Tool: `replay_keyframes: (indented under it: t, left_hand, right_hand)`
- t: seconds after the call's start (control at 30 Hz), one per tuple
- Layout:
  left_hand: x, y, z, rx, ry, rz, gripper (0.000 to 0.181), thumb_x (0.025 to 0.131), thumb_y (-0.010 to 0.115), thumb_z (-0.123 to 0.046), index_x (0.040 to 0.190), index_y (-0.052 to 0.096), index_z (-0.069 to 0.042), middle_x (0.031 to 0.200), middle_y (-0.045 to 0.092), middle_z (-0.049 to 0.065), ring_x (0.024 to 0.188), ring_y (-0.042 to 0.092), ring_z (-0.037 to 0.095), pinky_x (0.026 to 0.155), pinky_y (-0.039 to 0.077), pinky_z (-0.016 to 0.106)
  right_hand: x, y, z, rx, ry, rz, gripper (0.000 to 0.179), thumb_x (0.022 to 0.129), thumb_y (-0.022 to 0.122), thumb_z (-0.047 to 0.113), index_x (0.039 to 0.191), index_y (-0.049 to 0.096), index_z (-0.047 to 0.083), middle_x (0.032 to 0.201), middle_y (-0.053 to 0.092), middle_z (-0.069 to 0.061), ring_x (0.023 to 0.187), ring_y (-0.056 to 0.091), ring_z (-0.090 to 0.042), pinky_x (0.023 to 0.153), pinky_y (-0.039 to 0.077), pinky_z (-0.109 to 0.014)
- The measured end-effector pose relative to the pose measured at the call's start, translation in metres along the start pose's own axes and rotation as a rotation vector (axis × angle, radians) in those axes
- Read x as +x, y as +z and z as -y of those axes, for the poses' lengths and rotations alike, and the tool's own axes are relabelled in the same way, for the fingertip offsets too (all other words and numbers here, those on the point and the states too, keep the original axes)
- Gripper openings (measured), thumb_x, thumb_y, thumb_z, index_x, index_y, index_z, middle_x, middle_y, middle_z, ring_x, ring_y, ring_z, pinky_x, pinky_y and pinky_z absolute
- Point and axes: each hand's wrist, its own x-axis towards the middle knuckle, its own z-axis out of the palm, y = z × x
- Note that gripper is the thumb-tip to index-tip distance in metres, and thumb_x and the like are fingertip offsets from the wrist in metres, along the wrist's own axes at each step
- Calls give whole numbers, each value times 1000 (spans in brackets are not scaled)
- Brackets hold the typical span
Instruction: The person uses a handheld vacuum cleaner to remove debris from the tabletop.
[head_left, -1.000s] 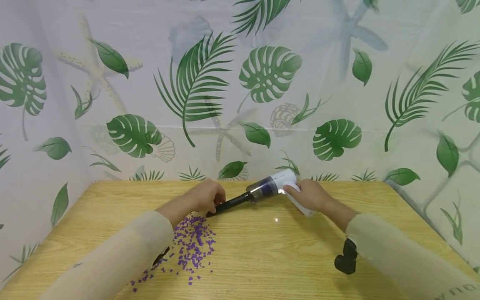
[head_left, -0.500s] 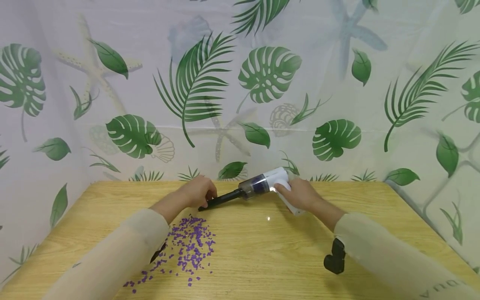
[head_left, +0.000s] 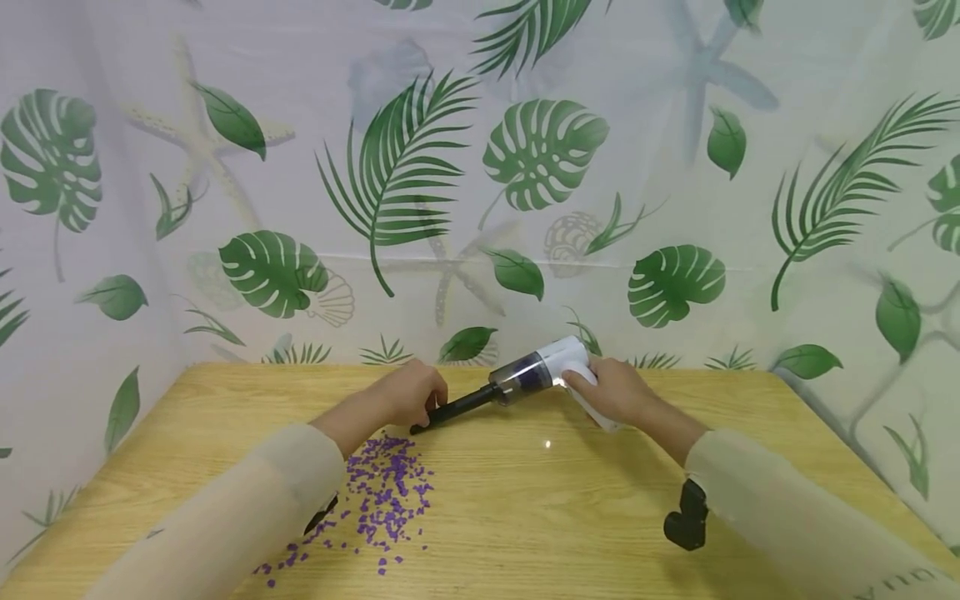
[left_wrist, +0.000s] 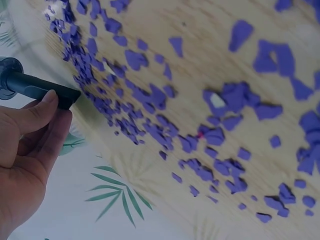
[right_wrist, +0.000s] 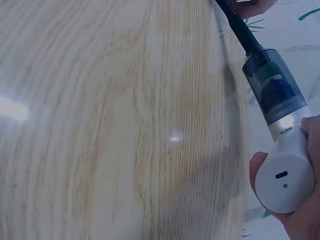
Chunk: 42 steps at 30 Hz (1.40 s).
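Only right wrist view shows vacuum's [right_wrist: 275,87] slot [right_wrist: 281,175]; left grip [head_left: 409,393] pinches nozzle [head_left: 463,405], right grip [head_left: 617,390] clasps handle [head_left: 588,403]

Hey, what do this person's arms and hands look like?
The left sleeve and right sleeve are cream; the left bears a small dark mark, the right dark lettering. A black device shows beneath each, the left one mostly hidden. The left hand and right hand are bare.

Dark letters [head_left: 892,585] on right sleeve [head_left: 795,510], not surely legible; small print [right_wrist: 286,131] on white vacuum [head_left: 528,375], too blurred to read
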Motion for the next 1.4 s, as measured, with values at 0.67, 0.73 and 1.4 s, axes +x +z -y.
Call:
replay_keyframes:
  t: [0.67, 0.73, 1.4]
  left_hand:
    - [-2, 4, -14, -35, 26, 8, 25, 71, 88, 0, 91, 75, -6, 82, 72, 3, 77, 66, 16, 72, 57, 30]
    - [-2, 4, -15, -46, 36, 2, 25, 70, 88, 0, 91, 75, -5, 82, 72, 3, 76, 66, 16, 71, 57, 30]
    - [-13, 1, -25, -55, -44, 105, 27, 67, 91, -2, 85, 74, -8, 78, 68, -1, 73, 63, 12, 68, 57, 25]
  right_hand:
    - [-7, -12, -5, -44, -85, -6, 41, 103, 53, 36, 77, 60, 4, 64, 62, -5, 51, 58, -12, 49, 49, -28]
    - [-8, -15, -6, -47, -93, -5, 41, 103, 53, 35, 76, 61, 4, 63, 62, -4, 51, 58, -12, 49, 49, -28]
    - [-9, -1, -11, 43, -99, 62, 43, 103, 53, 39, 79, 61, 5, 59, 61, -2, 47, 59, -12, 47, 51, -29]
